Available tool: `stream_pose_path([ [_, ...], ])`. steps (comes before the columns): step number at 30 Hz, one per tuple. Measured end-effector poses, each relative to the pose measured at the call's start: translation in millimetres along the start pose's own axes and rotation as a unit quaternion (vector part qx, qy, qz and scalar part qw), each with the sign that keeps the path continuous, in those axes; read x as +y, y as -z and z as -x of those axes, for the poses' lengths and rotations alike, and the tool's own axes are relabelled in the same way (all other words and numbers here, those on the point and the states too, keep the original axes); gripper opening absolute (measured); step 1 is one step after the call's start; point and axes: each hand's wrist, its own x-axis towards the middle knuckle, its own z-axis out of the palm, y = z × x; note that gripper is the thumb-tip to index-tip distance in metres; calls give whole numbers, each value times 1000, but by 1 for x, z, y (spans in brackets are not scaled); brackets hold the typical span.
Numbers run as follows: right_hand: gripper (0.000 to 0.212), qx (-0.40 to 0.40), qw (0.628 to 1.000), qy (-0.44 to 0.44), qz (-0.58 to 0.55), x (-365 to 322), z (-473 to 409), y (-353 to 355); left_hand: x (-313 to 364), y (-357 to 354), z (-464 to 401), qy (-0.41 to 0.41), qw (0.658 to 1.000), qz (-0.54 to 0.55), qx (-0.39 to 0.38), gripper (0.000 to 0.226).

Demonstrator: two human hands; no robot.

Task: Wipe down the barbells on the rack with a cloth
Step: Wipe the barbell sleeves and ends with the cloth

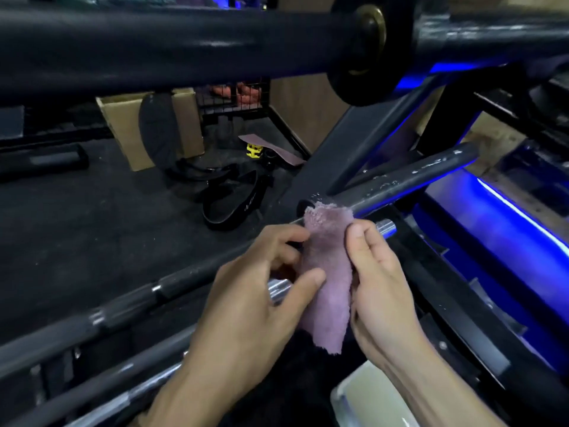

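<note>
A small pink cloth hangs between both my hands at the middle of the view. My left hand pinches its left edge between thumb and fingers. My right hand pinches its right edge. Behind the cloth runs a dark barbell with chrome collars, slanting from lower left to a chrome end beside my right thumb. A second grey bar with scuffed paint lies just above the cloth's top edge. A thick black barbell sleeve with a brass-capped end crosses the top of the view.
The rack's black uprights and a blue lit frame stand to the right. On the dark floor lie a black lifting belt, a cardboard box and a yellow clip. More bars lie at lower left.
</note>
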Motion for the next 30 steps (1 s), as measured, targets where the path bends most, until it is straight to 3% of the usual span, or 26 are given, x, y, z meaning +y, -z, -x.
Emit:
stream_pose_path([
  [3, 30, 1, 999, -50, -19, -15, 17, 3, 6, -2, 14, 20, 996, 80, -25, 39],
  [6, 10, -19, 996, -75, -35, -31, 33, 9, 6, 1, 32, 88, 983, 156, -36, 52],
  [9, 27, -35, 995, -84, -32, -44, 55, 19, 9, 2, 59, 121, 963, 220, -97, 42],
  [13, 48, -48, 992, -106, -48, -66, 95, 37, 38, -9, 99, 76, 967, 217, -106, 10],
  [16, 51, -89, 988, -123, -14, -86, 124, 60, 74, -17, 116, 63, 969, 204, -124, 16],
  [19, 42, -187, 968, -136, 96, -107, 152, 86, 112, -25, 122, 24, 974, 180, -138, 14],
  [23, 39, -224, 952, -81, 190, -126, 175, 113, 142, -39, 122, 2, 978, 153, -139, 15],
  [26, 51, -208, 954, -41, 213, -118, 170, 124, 136, -50, 118, -5, 994, 60, -86, 6],
  [30, 30, -194, 967, -7, 164, -95, 147, 120, 105, -61, 105, 21, 995, 92, -21, 6],
])
